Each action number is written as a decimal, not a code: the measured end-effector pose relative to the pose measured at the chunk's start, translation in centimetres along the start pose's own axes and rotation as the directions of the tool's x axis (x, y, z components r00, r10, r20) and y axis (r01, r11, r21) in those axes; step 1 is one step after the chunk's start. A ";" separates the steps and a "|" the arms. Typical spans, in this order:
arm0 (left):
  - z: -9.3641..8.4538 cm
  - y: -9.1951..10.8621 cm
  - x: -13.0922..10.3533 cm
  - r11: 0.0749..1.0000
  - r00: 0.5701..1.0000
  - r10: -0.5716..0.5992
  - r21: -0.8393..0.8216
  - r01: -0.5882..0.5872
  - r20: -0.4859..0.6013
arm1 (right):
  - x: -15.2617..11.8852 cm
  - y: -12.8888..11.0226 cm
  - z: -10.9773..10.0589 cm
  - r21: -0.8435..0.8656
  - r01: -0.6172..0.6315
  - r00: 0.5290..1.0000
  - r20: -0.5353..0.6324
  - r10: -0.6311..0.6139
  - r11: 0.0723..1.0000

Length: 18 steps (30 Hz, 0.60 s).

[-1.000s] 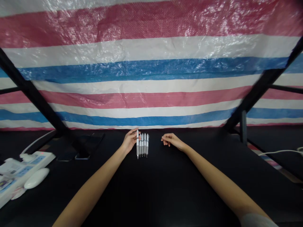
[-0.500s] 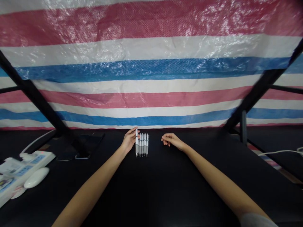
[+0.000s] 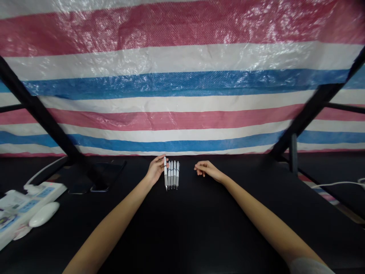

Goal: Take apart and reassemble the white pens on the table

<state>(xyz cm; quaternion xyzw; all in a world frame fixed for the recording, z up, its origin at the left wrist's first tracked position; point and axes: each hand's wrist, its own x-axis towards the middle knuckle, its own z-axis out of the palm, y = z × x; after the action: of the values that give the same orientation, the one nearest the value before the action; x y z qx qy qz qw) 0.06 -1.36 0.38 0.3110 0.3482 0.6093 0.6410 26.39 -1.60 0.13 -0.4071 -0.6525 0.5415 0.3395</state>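
At far left, a white power strip [image 3: 47,191] with plugs inserted lies on the black tabletop [image 3: 182,228], a white computer mouse [image 3: 44,215] just beside it. Next, a black diagonal bar [image 3: 61,129] descends near a dark, flat, phone-like object [image 3: 99,188]. Left of center, the left hand [image 3: 155,169] grasps the upper part of a white-and-gray retractable pen [image 3: 165,173] between thumb and fingers, its tip directed toward the wearer. Immediately right of this pen, a row of four similar pens [image 3: 173,175] lies side by side, tips likewise toward the wearer. Farther right, apart from the row, the right hand [image 3: 207,170] is released, its fingers loosely curled near the tabletop. A second black diagonal bar [image 3: 308,114] and a white cable [image 3: 336,183] occupy the right side. Behind, a red, white and blue striped plastic sheet [image 3: 182,101] spans the full width.
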 end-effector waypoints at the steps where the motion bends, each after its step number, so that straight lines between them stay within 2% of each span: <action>1: 0.0 0.0 0.0 1.000 1.000 0.000 0.005 0.000 0.000 | 0.0 0.0 0.0 0.002 -0.001 1.000 -0.001 0.001 1.000; 13: -0.2 -0.3 0.4 0.998 0.993 0.063 0.006 -0.062 -0.096 | -0.1 -0.1 0.1 0.009 -0.003 1.000 -0.005 0.003 1.000; 18: -0.3 -0.9 0.5 0.984 0.989 0.138 0.126 -0.130 -0.058 | 0.0 0.1 0.0 0.013 0.002 1.000 -0.007 -0.001 1.000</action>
<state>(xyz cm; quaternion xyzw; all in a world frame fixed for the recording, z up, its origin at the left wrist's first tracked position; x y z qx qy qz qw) 0.33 -0.94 -0.61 0.3519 0.3841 0.6385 0.5665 26.36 -1.62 0.05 -0.4064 -0.6481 0.5439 0.3448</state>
